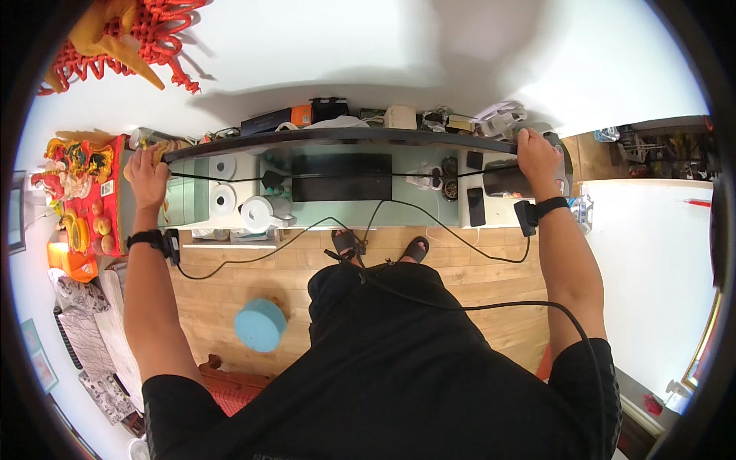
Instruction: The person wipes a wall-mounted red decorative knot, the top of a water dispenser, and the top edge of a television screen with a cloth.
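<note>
A wide flat-screen television, seen from above, stands over a low glass-topped cabinet. My left hand is at its left end, with a yellow cloth bunched under the fingers against the corner. At the other end, my right hand grips the top corner of the dark frame. Before the screen are two white paper rolls, a white kettle and a black phone. The screen's glossy face shows reflections. Each wrist wears a black strap with a small device.
Boxes and bottles crowd behind the television against the wall. Fruit and figurines fill a red-covered stand at left. A blue round stool stands on the wood floor. Black cables run from my wrists across my body. A white surface lies right.
</note>
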